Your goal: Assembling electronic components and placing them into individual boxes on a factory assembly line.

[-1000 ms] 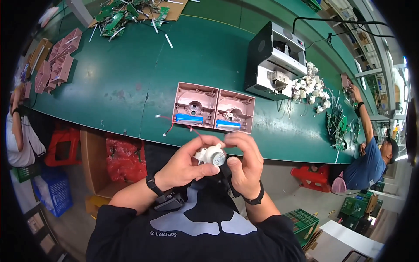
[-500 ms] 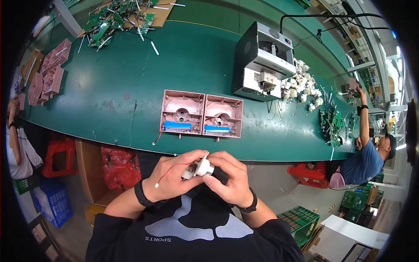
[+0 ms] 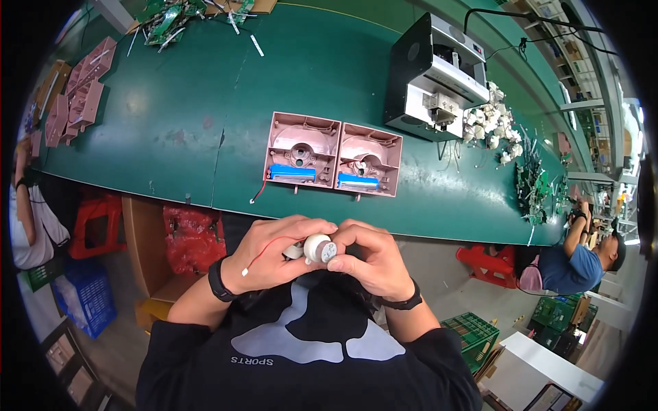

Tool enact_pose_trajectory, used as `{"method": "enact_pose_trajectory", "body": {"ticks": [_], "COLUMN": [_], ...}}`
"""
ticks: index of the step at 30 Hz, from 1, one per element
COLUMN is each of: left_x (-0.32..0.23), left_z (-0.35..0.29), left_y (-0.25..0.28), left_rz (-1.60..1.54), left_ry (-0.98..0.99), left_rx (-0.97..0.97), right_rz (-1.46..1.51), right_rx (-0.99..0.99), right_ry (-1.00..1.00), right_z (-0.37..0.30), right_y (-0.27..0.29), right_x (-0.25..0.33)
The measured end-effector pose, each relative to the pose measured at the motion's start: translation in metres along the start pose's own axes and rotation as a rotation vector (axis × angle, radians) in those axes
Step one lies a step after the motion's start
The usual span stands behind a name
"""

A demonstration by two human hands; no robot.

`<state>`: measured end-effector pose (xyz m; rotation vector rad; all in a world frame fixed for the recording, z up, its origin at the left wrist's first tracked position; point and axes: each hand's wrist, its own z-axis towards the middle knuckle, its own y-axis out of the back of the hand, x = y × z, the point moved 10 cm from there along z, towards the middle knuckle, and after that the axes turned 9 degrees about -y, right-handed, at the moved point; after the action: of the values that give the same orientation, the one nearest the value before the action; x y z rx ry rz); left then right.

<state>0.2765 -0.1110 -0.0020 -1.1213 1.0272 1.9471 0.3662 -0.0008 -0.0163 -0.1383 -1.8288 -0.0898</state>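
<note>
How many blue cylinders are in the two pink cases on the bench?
2: one blue cylinder along the near side of the left case, another likewise in the right case; any underneath would be hidden.

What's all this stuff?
Round part: one, white/silver, lower middle
Open cases: two, pink, table's middle
Long pieces: two, blue, in cases
Machine: one, silver/black, upper right
Small parts: many, white, beside machine
Circuit boards: many, green, both sides
Other cases: several, pink, upper left
Table: one, green, across middle
Stools: two, red, either side
Crates: several, blue/green, floor
Other people: two, blue/white tops, edges
Left grip, right grip: two, bare, holding round part
</note>
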Motion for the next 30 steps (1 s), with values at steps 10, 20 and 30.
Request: {"method": "enact_pose_trajectory", "body": {"ticks": [10,20,30], "left_x": [0.005,0.006,-0.002], "left_z": [-0.007,-0.006,-0.002], "left_y": [0.002,-0.001,0.003], "left_rz": [0.08,-0.036,0.11], "left_ry": [0.013,0.051,-0.07], "left_rx": [0.017,0.045,-0.063], "right_rz": [0.034,0.085,-0.061], "right_rx": [0.002,-0.033,-0.18], "right_ry": [-0.08,-0.287,-0.162], "right_z": [0.002,-0.005,-0.006], "right_y": [-0.006,0.007,0.01], "right_x": [-0.006,-0.018,-0.008]}}
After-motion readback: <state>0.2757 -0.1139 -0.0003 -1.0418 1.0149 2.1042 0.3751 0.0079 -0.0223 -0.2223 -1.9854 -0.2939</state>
